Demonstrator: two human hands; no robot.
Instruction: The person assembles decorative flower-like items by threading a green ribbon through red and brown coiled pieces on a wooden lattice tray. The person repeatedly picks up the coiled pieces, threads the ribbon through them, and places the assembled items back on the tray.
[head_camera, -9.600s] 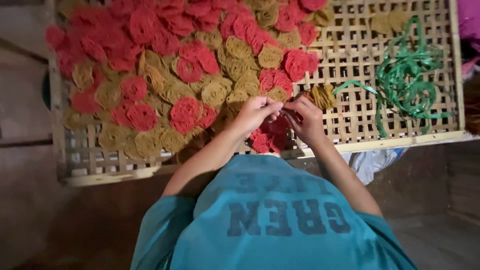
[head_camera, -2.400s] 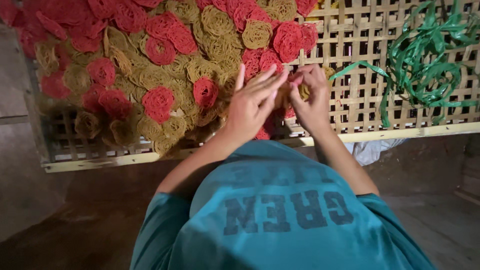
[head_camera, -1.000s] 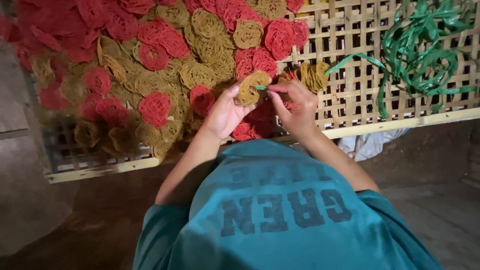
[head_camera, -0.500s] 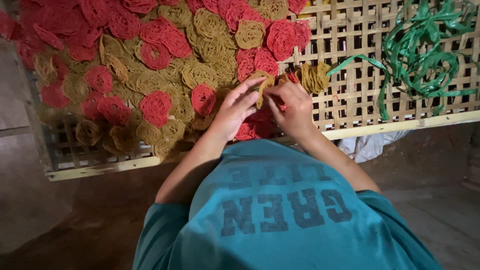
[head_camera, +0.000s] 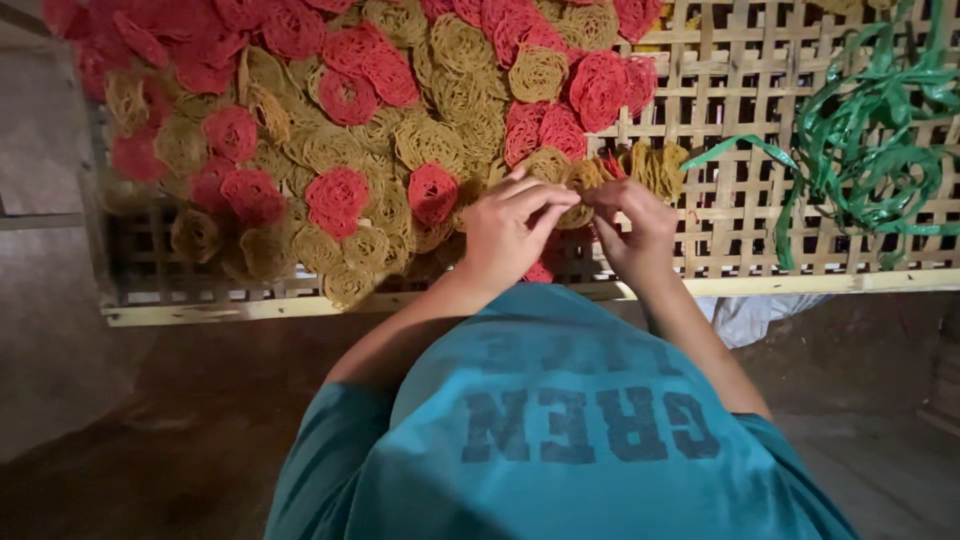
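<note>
Both hands meet over the near edge of a woven bamboo tray (head_camera: 760, 215), and between them sits a small stack of yellow coiled crackers (head_camera: 578, 190), pinched from either side. The left hand (head_camera: 508, 232) has its fingers (head_camera: 535, 200) curled down and closed on the stack's left face, thumb tucked underneath and out of sight; the right hand (head_camera: 632, 228) closes on the right face, its fingertips (head_camera: 600, 195) touching the same stack, so the two sets of fingertips nearly touch each other. The stack lies directly at the fingertips, a little beyond the knuckles, with its long axis running sideways from one hand to the other; neither hand is clearly nearer, since both grip it. Just past the right fingertips another yellow bundle (head_camera: 655, 165) stands on edge on the slats. Beyond and to the left of the left fingers spreads a heap of loose crackers (head_camera: 380, 150), red and yellow, each a flat round disc of thin looped strands, lacy and dry-looking, overlapping one another. Well to the right of the right hand lies a tangle of green plastic strips (head_camera: 865, 140), thin, glossy and curling. The tray is an open lattice of pale flat slats in a wooden frame.
</note>
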